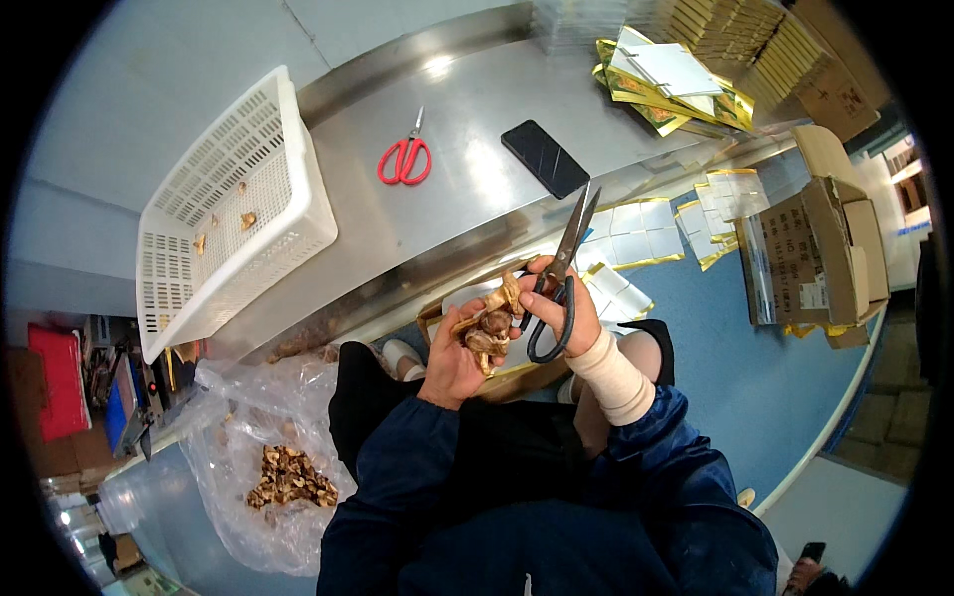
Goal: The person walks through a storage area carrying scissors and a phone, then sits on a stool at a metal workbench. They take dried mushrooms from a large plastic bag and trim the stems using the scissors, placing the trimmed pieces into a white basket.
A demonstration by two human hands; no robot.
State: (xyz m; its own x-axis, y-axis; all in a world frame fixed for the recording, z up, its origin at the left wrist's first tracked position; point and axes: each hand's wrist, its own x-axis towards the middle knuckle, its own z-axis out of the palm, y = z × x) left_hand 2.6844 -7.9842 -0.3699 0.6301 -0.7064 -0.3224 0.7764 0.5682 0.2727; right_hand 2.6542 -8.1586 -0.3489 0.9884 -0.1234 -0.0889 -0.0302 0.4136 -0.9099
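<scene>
Above the person's lap, the left hand (449, 366) cups a few brown mushrooms (489, 332), its fingers curled around them. Just beside it, the right hand (578, 320) grips the black scissors (569, 244), fingers wrapped about the handles. Their blades stand slightly parted and point away from the person, clear of the mushrooms. The right fingertips reach close to the topmost mushroom; whether they touch it cannot be told.

Beyond the hands runs a steel surface (459, 204). On it lie the red scissors (409, 152), blades together, and near them to the right a dark phone (546, 158). At its left end, a white basket (263, 260) holds several small pieces (247, 221). Toward the far right end, flat packets (664, 77) lie stacked.

Left of the person, a clear bag (227, 389) contains many more cut pieces (289, 479). On the right, a cardboard box (807, 260) stands beside packets spread on the blue floor (740, 370).
</scene>
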